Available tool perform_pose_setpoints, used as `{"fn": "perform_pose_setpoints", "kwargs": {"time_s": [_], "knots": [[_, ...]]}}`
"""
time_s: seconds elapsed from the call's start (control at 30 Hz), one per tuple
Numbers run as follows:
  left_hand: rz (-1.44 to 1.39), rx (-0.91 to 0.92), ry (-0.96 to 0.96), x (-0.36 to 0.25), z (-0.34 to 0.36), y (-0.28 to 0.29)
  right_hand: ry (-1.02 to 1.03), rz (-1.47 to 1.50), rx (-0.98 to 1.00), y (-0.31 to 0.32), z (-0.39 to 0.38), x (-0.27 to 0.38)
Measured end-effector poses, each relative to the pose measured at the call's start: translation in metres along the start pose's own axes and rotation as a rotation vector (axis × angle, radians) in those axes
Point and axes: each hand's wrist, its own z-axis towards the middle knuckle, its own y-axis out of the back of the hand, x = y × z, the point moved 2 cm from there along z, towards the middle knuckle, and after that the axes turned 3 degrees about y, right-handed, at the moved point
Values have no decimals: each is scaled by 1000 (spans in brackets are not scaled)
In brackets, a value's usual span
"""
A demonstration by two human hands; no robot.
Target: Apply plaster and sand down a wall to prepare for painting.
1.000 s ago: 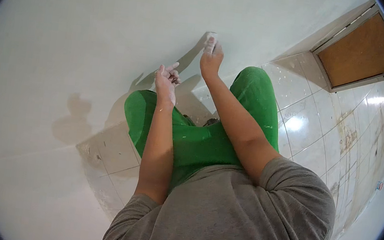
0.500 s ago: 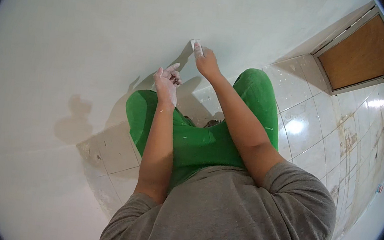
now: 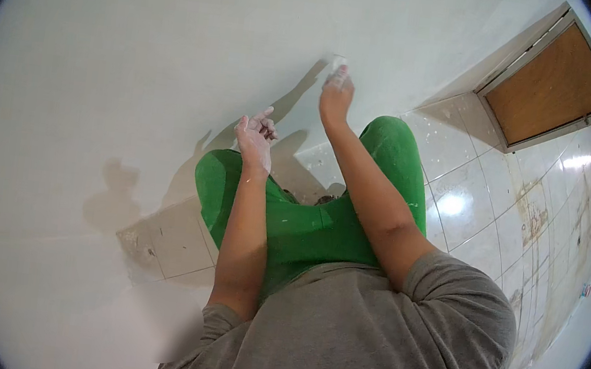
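My right hand (image 3: pixel 336 102) is closed around a small flat whitish piece (image 3: pixel 338 61), held against the pale wall (image 3: pixel 144 43). The hand is a little blurred, and the exact kind of the piece cannot be made out. White dust coats my fingers. Lower and to the left, my left hand (image 3: pixel 257 144) rests above my left knee, palm turned up. Its fingers are loosely bent and apart, with nothing in them, and white powder covers the palm and fingertips.
I sit with bent knees in green trousers (image 3: pixel 320 224) close to the wall. White floor tiles (image 3: pixel 459 188) with stains and white specks spread to the right. A brown door panel in a pale frame (image 3: pixel 552 79) stands at the upper right.
My right hand has moved right and slightly up along the wall with the whitish piece. My left hand keeps its pose, while the whole view has shifted slightly.
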Motion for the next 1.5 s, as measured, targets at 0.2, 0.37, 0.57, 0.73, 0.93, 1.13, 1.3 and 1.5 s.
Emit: {"fn": "perform_pose_setpoints", "kwargs": {"time_s": [0.2,0.37,0.57,0.73,0.93,1.13,1.3,1.5], "knots": [[-10,-19,2,8,0,-6,309,-640,737,-11,-54,-69],[114,-98,-98,11,8,1,-4,-540,634,-16,-75,-82],[248,-266,-44,8,0,9,-147,146,892,-17,-70,-27],[311,-110,-120,7,-9,1,58,118,864,-2,-64,-11],[241,41,-80,14,-5,5,-270,208,813,12,-50,0],[72,255,-11,14,-7,-7,-2,32,772,21,-41,-11],[93,110,48,16,-5,-6,258,-4,661,26,-51,4],[144,-13,40,14,-13,-19,136,-83,859,44,-31,-5]]}}
